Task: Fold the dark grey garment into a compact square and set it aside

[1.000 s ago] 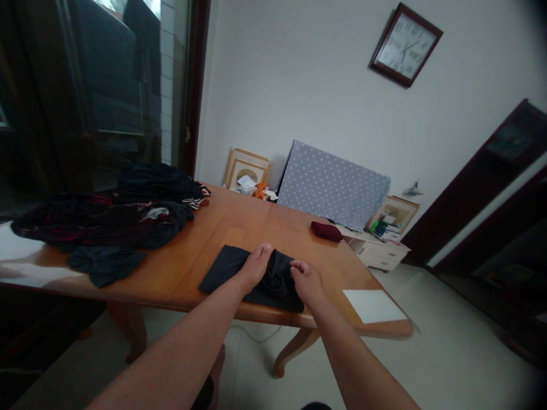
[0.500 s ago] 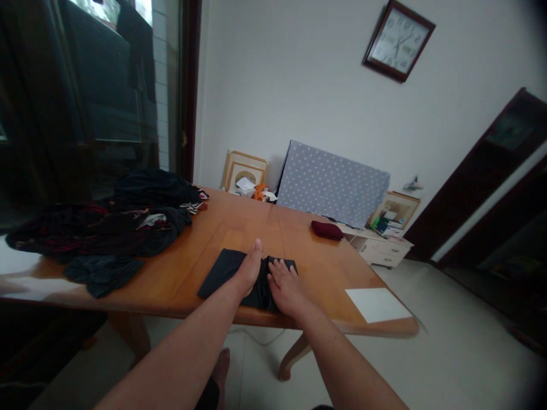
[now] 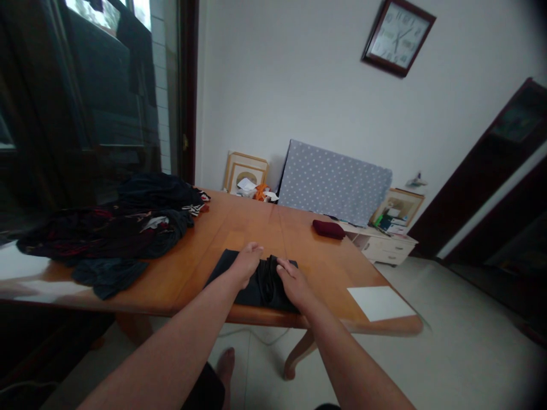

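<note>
A folded black garment (image 3: 252,293) lies near the front edge of the wooden table (image 3: 239,213), with a raised, bunched ridge of cloth down its middle. On the left half of the cloth, my left hand (image 3: 248,265) is closed, its fingers curled at the ridge and partly hidden. My right hand (image 3: 294,282) is across the ridge on the right half, fingers bent and pinching the cloth beside the fold. The two hands are a short gap apart.
A heap of dark clothes (image 3: 128,228) covers the table's left end. A maroon folded cloth (image 3: 328,229) lies at the far right, and a white sheet (image 3: 380,303) near the right front corner. Behind stand a dotted grey cloth-covered panel (image 3: 333,182) and a white cabinet (image 3: 387,249).
Both hands have gone from lying fairly flat on the garment to curled fingers. The cloth between them has risen into a bunched ridge, and the right hand has shifted slightly right.
</note>
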Tool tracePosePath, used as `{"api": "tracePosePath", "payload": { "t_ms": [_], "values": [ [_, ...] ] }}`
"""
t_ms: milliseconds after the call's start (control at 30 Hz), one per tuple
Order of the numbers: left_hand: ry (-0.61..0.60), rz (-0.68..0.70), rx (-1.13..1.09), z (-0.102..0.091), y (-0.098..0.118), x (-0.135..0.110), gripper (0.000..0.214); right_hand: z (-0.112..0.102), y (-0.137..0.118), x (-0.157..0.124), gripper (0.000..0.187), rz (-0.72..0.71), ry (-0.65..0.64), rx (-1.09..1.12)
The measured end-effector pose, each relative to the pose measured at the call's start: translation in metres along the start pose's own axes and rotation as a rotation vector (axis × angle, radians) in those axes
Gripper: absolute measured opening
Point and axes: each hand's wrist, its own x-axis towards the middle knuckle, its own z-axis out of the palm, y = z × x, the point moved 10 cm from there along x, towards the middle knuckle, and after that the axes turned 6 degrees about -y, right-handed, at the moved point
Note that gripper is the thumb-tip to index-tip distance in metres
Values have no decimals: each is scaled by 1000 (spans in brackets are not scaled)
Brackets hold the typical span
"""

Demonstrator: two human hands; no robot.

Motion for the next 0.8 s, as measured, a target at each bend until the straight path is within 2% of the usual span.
{"api": "tracePosePath", "payload": {
  "t_ms": [100, 167, 300, 400, 533, 700, 800],
  "values": [
    [40, -65, 25, -13, -4, -1, 33, -17, -9, -2, 34, -4, 125, -97],
    [51, -97, 45, -16, -6, -2, 29, -21, -14, -2, 29, 49, 163, -152],
    [43, -134, 83, -13, -10, -3, 17, -7, -14, 2, 31, 183, 101, -152],
    [29, -144, 113, -10, -11, -3, 12, 0, -8, 7, 21, 232, 78, -196],
    [-22, -156, 179, -7, -9, -3, 12, 0, 6, 12, 8, 243, 69, -170],
    [-72, -190, 282, -4, -4, -4, 21, 1, 9, 14, 18, 257, 4, -123],
    [-89, -201, 312, -3, -2, -4, 21, 3, 1, 14, 23, 251, 16, -88]
  ]
}}
